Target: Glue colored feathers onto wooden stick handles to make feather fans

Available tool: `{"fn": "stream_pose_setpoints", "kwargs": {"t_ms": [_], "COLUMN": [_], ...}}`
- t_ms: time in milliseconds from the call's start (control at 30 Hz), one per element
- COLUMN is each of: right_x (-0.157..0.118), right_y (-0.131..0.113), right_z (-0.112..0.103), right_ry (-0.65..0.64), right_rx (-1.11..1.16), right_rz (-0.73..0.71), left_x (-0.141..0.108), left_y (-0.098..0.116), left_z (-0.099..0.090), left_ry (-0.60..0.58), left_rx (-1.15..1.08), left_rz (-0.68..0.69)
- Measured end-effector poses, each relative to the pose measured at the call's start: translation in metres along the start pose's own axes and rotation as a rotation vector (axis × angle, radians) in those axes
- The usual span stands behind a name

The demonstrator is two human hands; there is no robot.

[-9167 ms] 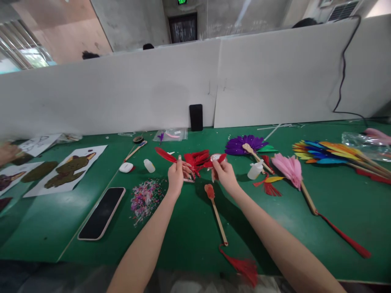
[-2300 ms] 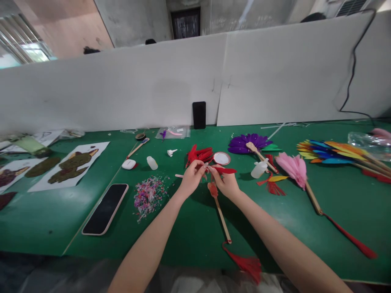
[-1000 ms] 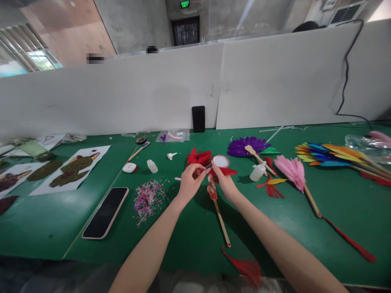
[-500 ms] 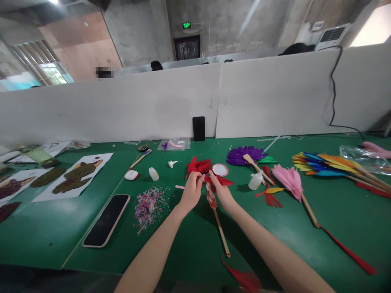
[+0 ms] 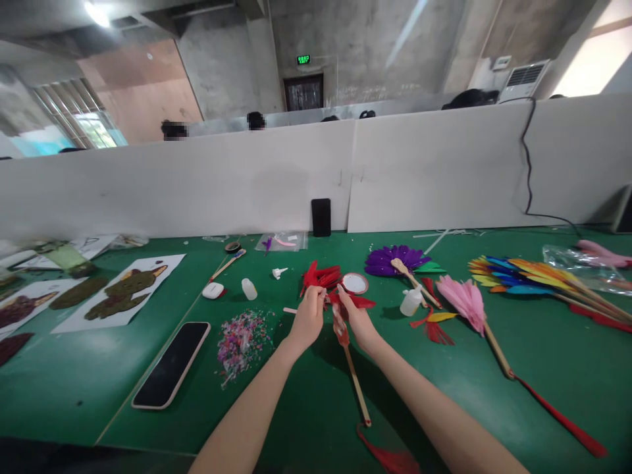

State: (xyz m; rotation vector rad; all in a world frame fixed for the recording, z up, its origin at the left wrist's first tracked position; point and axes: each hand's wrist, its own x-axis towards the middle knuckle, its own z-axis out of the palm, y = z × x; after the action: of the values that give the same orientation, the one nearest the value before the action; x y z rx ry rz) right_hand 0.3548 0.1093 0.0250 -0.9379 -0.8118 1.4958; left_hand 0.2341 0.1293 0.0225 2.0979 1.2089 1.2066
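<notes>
My left hand (image 5: pixel 308 320) is closed in a pinch at the red feathers (image 5: pixel 320 275), though what sits between its fingertips is too small to make out. Beside it, my right hand (image 5: pixel 356 318) is closed around the upper part of a fan with red feathers. The fan's wooden handle (image 5: pixel 357 385) points toward me, and a red tassel (image 5: pixel 392 458) hangs from its end. Just beyond my right fingertips lies a round, white item with a red rim (image 5: pixel 355 283).
Left are a phone (image 5: pixel 172 365), colourful flakes (image 5: pixel 243 339), a small bottle (image 5: pixel 249 289) and a white case (image 5: pixel 213 290). Right are a glue bottle (image 5: pixel 411 301), a purple fan (image 5: pixel 395 260), a pink fan (image 5: pixel 461 303) and multicoloured feathers (image 5: pixel 530 275). A white partition (image 5: pixel 197 184) stands behind.
The view has tilted up slightly, so the table sits lower in the picture. My hands remain at the red feathers, with the fingertips slightly shifted.
</notes>
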Motion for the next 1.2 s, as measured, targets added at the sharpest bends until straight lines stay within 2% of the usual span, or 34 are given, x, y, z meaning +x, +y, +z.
{"fn": "stream_pose_setpoints", "kwargs": {"t_ms": [433, 833, 1200], "right_x": [-0.0013, -0.0003, -0.0033], "right_y": [-0.0036, -0.0024, -0.0058], "right_z": [0.0005, 0.0010, 0.0021], "right_ry": [-0.023, 0.013, -0.047], "right_rx": [-0.010, -0.012, 0.000], "right_rz": [0.017, 0.022, -0.008], "left_x": [-0.0005, -0.0017, -0.0015], "left_y": [-0.0005, 0.0006, 0.0021], "left_z": [0.0027, 0.0010, 0.0027], "left_ry": [-0.006, 0.017, 0.016], "left_rx": [-0.055, -0.046, -0.089], "left_rz": [-0.026, -0.034, -0.046]}}
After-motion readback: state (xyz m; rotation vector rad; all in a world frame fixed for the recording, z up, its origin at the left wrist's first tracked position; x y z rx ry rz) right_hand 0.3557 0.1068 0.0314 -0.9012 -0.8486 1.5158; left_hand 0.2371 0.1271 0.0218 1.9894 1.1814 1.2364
